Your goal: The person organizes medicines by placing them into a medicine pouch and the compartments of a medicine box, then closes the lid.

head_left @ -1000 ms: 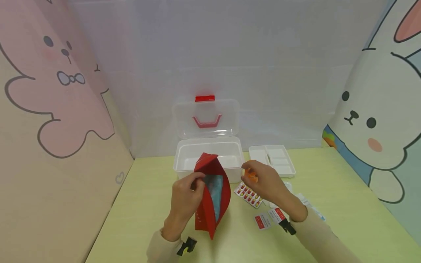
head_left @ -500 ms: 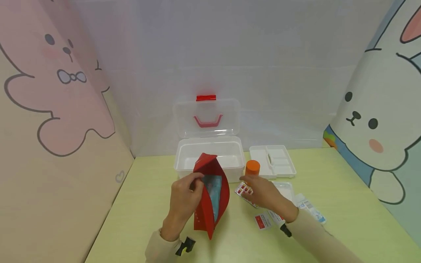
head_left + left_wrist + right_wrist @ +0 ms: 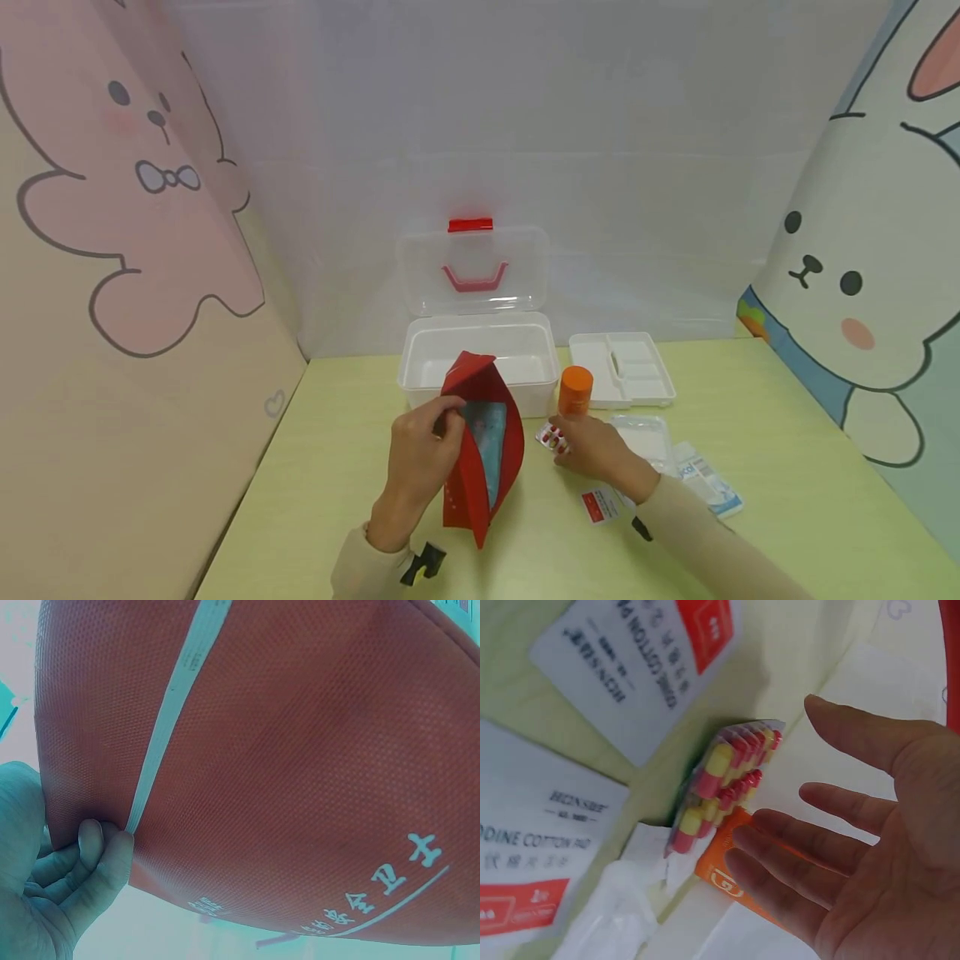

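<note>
My left hand (image 3: 423,446) pinches the edge of a red fabric pouch (image 3: 513,446), which stands upright with its mouth parted. A light blue packet (image 3: 486,442) sits inside it. In the left wrist view, the thumb and fingers close on the pouch (image 3: 300,765) beside a white strip. My right hand (image 3: 600,450) is over a blister pack of red and yellow capsules (image 3: 553,437), hiding part of it. From the right wrist, the fingers look spread and extended, holding nothing, close to the blister pack (image 3: 720,780). An orange bottle (image 3: 576,388) stands just beyond that hand.
A white box (image 3: 532,398) with its clear lid (image 3: 420,267) raised stands behind the pouch. To its right lies a white divided tray (image 3: 637,367). Iodine cotton pad sachets (image 3: 600,506), a clear container (image 3: 647,437) and a blue-and-white packet (image 3: 708,482) lie at the right.
The right hand has let go of the orange bottle, which now stands by the box, and has moved down to the blister pack. The left hand and pouch have stayed put.
</note>
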`<state>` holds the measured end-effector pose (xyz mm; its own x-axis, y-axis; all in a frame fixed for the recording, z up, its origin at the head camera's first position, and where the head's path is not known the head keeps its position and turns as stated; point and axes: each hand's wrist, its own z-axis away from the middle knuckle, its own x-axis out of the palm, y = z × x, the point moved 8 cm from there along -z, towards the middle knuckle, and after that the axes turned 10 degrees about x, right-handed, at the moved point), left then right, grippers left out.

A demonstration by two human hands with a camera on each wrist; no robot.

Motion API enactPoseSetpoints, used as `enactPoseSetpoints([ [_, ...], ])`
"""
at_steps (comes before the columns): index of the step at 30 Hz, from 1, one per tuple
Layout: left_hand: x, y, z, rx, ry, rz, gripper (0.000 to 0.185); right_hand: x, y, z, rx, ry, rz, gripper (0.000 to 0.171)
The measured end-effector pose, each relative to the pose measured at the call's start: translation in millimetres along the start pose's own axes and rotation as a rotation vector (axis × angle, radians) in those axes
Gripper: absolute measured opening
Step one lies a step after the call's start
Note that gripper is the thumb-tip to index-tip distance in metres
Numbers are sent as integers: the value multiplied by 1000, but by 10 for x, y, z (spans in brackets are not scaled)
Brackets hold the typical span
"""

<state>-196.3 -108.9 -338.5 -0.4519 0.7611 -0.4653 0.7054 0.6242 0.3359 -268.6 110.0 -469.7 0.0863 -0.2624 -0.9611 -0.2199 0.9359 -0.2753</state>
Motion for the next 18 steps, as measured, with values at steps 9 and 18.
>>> enactPoseSetpoints([
  [9,12,-9,11,-4,-9,10,14,168,39,-59,22,-27,8,47],
  [18,30,-21,11,-7,-10,7,15,158,-62,-42,-24,-13,46,27],
])
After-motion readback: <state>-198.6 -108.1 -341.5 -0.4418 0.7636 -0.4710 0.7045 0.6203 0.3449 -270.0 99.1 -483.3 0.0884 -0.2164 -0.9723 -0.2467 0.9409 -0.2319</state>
